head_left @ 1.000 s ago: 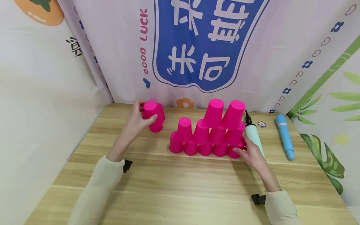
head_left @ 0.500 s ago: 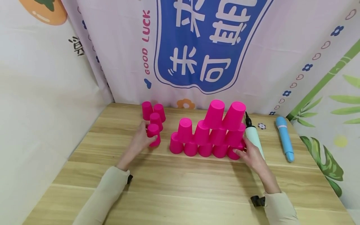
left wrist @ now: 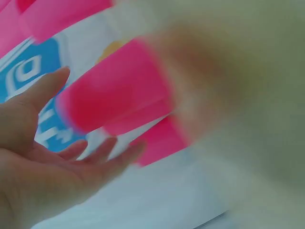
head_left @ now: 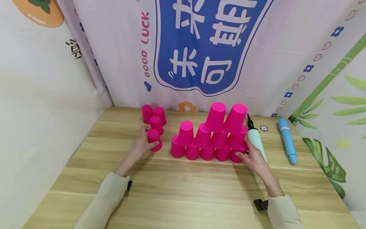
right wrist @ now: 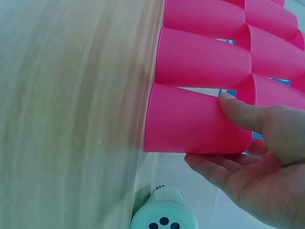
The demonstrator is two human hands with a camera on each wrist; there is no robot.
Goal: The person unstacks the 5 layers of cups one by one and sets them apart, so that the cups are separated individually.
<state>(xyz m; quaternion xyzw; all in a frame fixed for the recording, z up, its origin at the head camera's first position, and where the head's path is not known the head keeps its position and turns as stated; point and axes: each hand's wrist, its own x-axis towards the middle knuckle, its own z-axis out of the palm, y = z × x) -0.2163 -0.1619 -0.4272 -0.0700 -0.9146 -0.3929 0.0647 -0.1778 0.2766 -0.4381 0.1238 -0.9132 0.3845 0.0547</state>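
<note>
Upside-down pink cups form a stepped stack (head_left: 207,153), with several in the bottom row, several in the middle and two on top. My right hand (head_left: 255,157) holds the bottom row's right-end cup (right wrist: 198,121), thumb on its near side and fingers along its outer side. To the left, my left hand (head_left: 140,143) is around a single pink cup (head_left: 153,136). In the left wrist view, my left thumb and fingers (left wrist: 38,93) spread either side of a pink cup (left wrist: 116,88), with a gap at the thumb. Three more cups (head_left: 156,124) stand behind it.
A mint-green pump (head_left: 256,140) with a black nozzle lies just right of the stack, close to my right hand. Farther right are a poker chip (head_left: 264,128) and a blue stick-shaped object (head_left: 287,141). A printed curtain (head_left: 125,63) hangs behind the wooden table (head_left: 177,194).
My left hand has brought a raised cup from the back left and set it down in front of the other three. The right hand has stayed at the stack's right-end cup.
</note>
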